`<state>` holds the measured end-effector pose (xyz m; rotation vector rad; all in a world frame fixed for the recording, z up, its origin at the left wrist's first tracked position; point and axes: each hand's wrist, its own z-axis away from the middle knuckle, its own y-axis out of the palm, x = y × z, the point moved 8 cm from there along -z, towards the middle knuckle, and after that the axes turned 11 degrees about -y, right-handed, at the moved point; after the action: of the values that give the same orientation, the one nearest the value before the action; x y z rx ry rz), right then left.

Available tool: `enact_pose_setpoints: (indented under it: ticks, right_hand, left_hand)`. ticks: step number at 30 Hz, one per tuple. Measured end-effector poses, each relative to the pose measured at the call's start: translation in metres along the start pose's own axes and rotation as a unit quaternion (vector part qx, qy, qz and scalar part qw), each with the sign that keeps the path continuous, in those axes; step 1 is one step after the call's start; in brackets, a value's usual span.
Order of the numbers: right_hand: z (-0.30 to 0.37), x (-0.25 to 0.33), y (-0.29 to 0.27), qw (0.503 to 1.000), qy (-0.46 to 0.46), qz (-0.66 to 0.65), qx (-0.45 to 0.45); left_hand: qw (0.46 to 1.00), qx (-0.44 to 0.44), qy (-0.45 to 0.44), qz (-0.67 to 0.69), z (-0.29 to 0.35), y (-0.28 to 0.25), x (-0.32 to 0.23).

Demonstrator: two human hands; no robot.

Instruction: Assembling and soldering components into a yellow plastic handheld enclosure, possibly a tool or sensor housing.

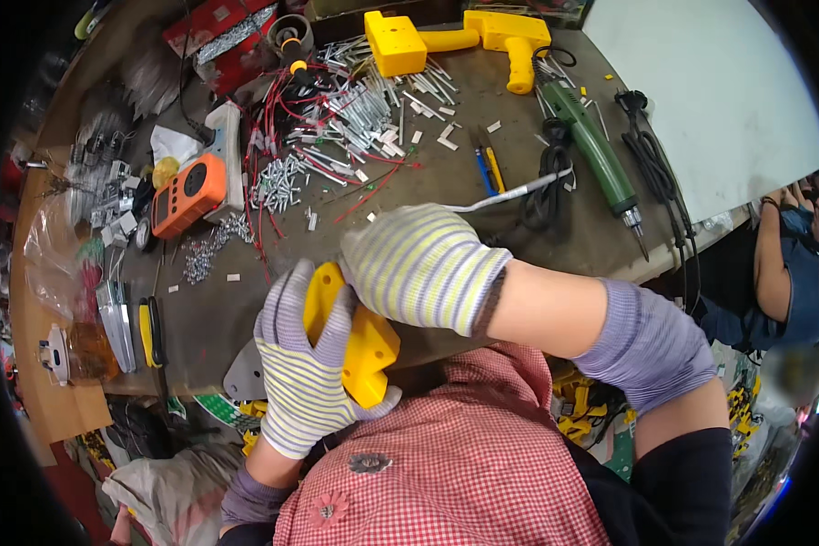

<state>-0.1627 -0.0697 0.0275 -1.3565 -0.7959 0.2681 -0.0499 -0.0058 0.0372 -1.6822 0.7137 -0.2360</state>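
Note:
In front of my chest, my left hand (306,364), in a striped knit glove, grips a yellow plastic housing (368,357) with round holes. Its fingers lie along both sides of the piece, which is tilted. My right hand (423,268), gloved the same way, is curled at the housing's upper end, its back turned up. Those fingertips are hidden, and what they hold does not show. Beyond the hands lie loose silver screws (280,182), long metal rods (359,109) and small white pieces (447,143).
A green electric screwdriver (591,150) with black cable lies at right, beside a white board (710,100). Yellow housings (396,45) sit at the back. An orange multimeter (189,196), power strip (230,136) and yellow-black pliers (150,332) are at left. Another person (773,264) is at far right.

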Motion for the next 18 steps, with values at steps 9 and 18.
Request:
enact_pose_setpoints:
  ticks: [9,18]
  right_hand:
    - [-0.005,-0.006,-0.005,1.0,-0.017,-0.011,-0.024]
    - [-0.031,-0.177,-0.057,0.971,0.153,0.168,-0.079]
  left_hand:
    - [1.0,-0.014,0.007,0.008,0.003,0.0,0.01]
    - [0.998,0.008,0.013,0.055,0.002,-0.005,0.01]
